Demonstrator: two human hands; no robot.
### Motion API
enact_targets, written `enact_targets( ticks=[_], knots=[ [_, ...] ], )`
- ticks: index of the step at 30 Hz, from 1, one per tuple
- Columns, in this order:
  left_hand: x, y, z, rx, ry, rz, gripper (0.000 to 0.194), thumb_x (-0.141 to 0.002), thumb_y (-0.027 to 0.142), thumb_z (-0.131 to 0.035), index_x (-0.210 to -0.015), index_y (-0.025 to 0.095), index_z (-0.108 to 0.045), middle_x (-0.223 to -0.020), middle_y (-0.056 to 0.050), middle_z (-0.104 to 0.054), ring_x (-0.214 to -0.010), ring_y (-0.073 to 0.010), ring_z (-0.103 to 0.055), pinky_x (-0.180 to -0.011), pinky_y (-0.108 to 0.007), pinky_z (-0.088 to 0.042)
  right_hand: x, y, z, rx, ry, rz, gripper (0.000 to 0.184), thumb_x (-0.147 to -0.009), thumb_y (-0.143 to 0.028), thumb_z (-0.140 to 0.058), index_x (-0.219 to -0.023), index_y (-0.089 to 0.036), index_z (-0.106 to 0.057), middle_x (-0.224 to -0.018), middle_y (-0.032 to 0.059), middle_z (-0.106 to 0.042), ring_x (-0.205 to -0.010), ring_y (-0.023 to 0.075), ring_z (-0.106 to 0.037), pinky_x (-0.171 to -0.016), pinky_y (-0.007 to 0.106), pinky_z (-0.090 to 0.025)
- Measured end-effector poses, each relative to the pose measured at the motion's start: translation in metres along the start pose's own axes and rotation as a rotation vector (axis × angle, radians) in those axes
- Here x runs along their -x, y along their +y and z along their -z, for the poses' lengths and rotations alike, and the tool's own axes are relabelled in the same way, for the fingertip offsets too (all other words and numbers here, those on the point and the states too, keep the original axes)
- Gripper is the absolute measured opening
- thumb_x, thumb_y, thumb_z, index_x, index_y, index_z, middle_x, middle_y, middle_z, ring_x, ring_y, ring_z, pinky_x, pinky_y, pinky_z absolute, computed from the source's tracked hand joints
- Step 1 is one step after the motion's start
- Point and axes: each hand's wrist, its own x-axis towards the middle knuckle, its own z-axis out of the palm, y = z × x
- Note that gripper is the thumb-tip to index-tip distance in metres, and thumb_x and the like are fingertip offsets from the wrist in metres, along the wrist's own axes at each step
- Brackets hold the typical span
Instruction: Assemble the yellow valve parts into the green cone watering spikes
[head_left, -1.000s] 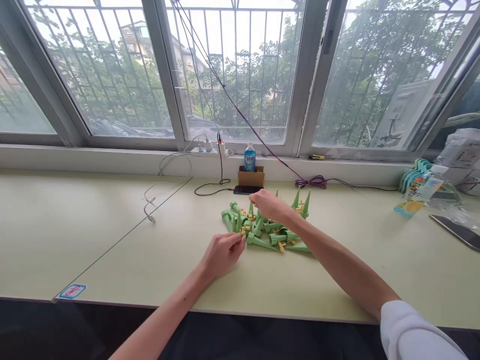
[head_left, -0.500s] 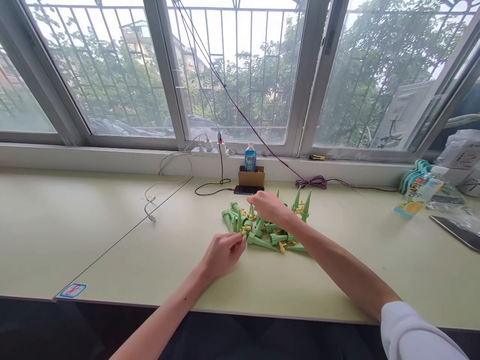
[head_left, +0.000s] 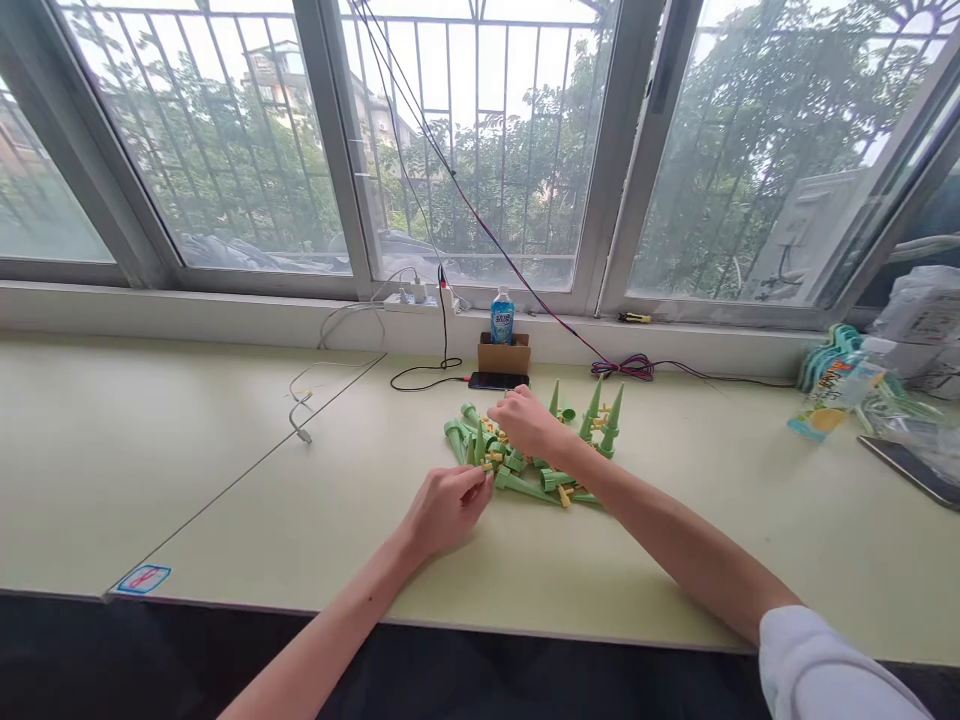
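A heap of green plant watering spikes (head_left: pixel 529 487) with small yellow valves (head_left: pixel 565 495) lies on the table. My left hand (head_left: pixel 450 508) rests at the near left side of the heap. Its thumb and fingers pinch a green watering spike (head_left: pixel 480 443) that points up, with a yellow valve by the fingertips. Over the far part of the heap is my right hand (head_left: pixel 529 420), fingers curled together; whatever is in them is hidden. Several spikes stand upright to the right of it, among them one tall spike (head_left: pixel 613 420). My right forearm covers part of the heap.
Behind the heap, a phone (head_left: pixel 498 381) lies before a cardboard box (head_left: pixel 503 357) with a blue bottle (head_left: pixel 502 316). Cables (head_left: pixel 622 367) run along the sill. At right are a drink bottle (head_left: pixel 832 398) and a dark tablet-like device (head_left: pixel 911 470). A white cable (head_left: pixel 301 433) lies left.
My right hand has shifted slightly left and nearer to me over the heap, showing more of the upright spikes on the right. My left hand keeps its place.
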Motion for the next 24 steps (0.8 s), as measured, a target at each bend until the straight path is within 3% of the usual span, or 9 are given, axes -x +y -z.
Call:
enact_targets(
  ticks=[7, 24],
  knots=[
    [-0.0004, 0.0009, 0.0002, -0.007, 0.005, -0.003, 0.038, -0.092, 0.015, -0.048, -0.058, 0.019, -0.032, -0.050, 0.006, -0.034, -0.045, -0.0078, -0.027, -0.047, -0.022, -0.024, 0.0025, -0.0007, 0.0017, 0.007, -0.072, 0.030, 0.027, -0.069, 0.009, -0.053, -0.078, -0.015, -0.061, -0.070, 0.0060, -0.061, -0.084, 0.0213, -0.050, -0.083, 0.031, -0.020],
    [0.0019, -0.0014, -0.0013, -0.012, -0.020, 0.021, 0.039, -0.093, 0.018, -0.048, -0.057, 0.019, -0.032, -0.051, 0.006, -0.035, -0.046, -0.0085, -0.027, -0.048, -0.023, -0.024, 0.0020, 0.0018, -0.0007, 0.023, -0.129, 0.026, 0.025, -0.074, 0.005, -0.056, -0.083, -0.015, -0.068, -0.074, 0.0101, -0.065, -0.089, 0.0238, -0.048, -0.084, 0.034, -0.023]
  ],
)
